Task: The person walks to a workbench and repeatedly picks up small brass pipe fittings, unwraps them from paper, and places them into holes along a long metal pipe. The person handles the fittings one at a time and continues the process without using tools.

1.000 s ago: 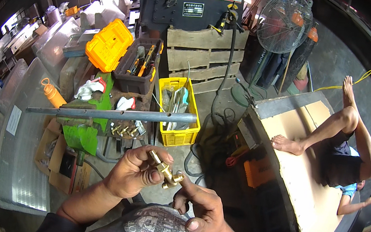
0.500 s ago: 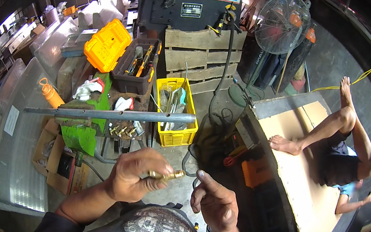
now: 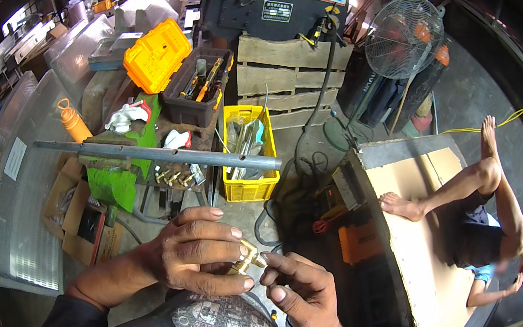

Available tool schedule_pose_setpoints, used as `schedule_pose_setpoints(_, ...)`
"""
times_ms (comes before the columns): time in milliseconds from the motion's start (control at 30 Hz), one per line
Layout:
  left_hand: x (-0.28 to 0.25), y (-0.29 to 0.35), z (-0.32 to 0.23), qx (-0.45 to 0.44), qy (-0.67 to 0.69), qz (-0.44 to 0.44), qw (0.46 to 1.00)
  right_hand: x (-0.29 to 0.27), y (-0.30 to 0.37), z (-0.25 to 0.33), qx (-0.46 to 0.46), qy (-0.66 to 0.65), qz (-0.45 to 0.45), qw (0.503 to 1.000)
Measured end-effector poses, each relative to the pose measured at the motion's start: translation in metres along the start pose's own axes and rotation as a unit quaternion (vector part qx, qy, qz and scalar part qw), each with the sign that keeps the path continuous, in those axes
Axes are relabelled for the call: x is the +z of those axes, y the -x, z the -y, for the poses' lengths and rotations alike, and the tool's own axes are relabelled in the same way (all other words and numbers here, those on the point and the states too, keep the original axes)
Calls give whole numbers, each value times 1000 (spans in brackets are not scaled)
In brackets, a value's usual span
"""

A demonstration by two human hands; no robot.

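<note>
In front of my chest my left hand [image 3: 204, 253] is closed around a brass pipe fitting [image 3: 247, 258], an elbow or tee shape with a threaded end. Its fingers cover part of the fitting. My right hand [image 3: 300, 288] has its fingers bent and the fingertips at the fitting's threaded end, gripping it from the right. Whether anything small sits between those fingertips I cannot make out. Several more brass fittings [image 3: 172, 179] lie on the bench beyond my left hand, under a long grey metal tube [image 3: 175, 155] with holes.
On the bench stand a toolbox [image 3: 192, 109] with an orange lid, white gloves [image 3: 127, 118] and an orange bottle [image 3: 73, 122]. A yellow crate [image 3: 247, 192] is on the floor. To the right, a person [image 3: 473, 195] lies on a cardboard-covered platform [image 3: 415, 288]. A fan [image 3: 403, 39] stands behind.
My hands have come together. The left has turned, its back and fingers now showing, and the fitting is tilted. My right fingers have moved left onto the fitting's end.
</note>
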State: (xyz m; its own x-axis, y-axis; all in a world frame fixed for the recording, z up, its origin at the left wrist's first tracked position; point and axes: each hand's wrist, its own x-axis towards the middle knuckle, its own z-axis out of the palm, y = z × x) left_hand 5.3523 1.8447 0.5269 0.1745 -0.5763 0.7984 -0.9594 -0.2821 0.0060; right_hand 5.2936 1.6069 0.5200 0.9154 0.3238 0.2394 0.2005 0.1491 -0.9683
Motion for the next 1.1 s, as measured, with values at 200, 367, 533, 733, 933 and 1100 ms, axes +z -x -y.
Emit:
schedule_pose_setpoints(200,-2,1,0,2,3,-2,1000,5,-3,0,-12,2,5,1000)
schedule_pose_setpoints(367,-2,2,1,-15,15,12,1000,3,-9,-2,-77,98,4,992)
schedule_pose_setpoints(533,-4,3,2,-54,99,28,993,6,-10,4,-138,132,-8,982)
schedule_pose_setpoints(733,-2,6,7,-138,452,75,878,-10,-17,3,-141,147,7,979)
schedule_pose_setpoints(933,-2,3,9,-122,538,87,830,-8,-17,-2,-128,63,80,987)
schedule_pose_setpoints(1100,-3,4,8,-134,545,82,824,-4,-18,-3,-137,65,98,984)
